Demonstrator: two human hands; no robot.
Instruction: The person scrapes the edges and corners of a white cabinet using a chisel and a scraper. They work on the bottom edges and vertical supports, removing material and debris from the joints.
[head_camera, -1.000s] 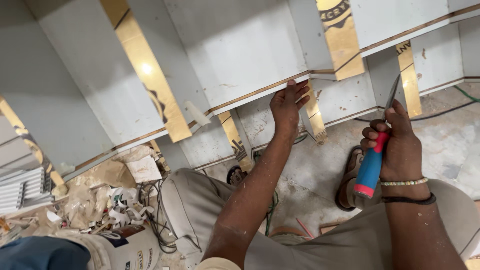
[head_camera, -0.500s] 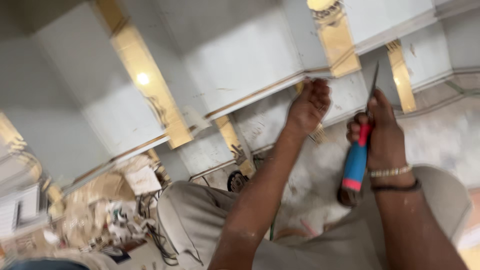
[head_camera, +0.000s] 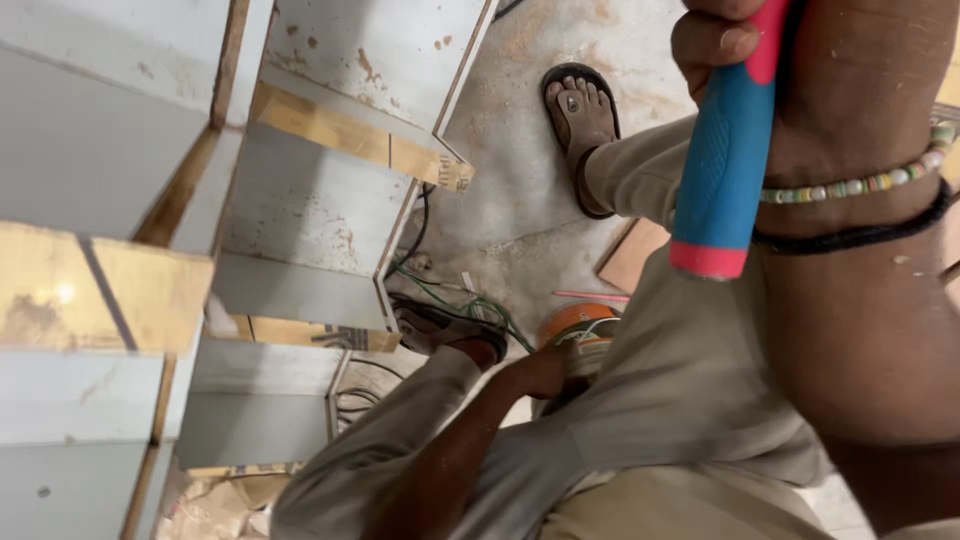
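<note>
Right hand (head_camera: 745, 40) at upper right, wrapped round a tool handle (head_camera: 722, 150) hanging down from it. Left hand (head_camera: 548, 372) low at centre, on a wire spool (head_camera: 580, 325) between the knees. One sandalled foot (head_camera: 582, 125) ahead on the floor (head_camera: 520, 170), the other (head_camera: 440, 330) nearer, just beside the cabinet panels (head_camera: 300, 210) filling the left. Loose wires (head_camera: 455, 300) on the floor between foot and panels.
</note>
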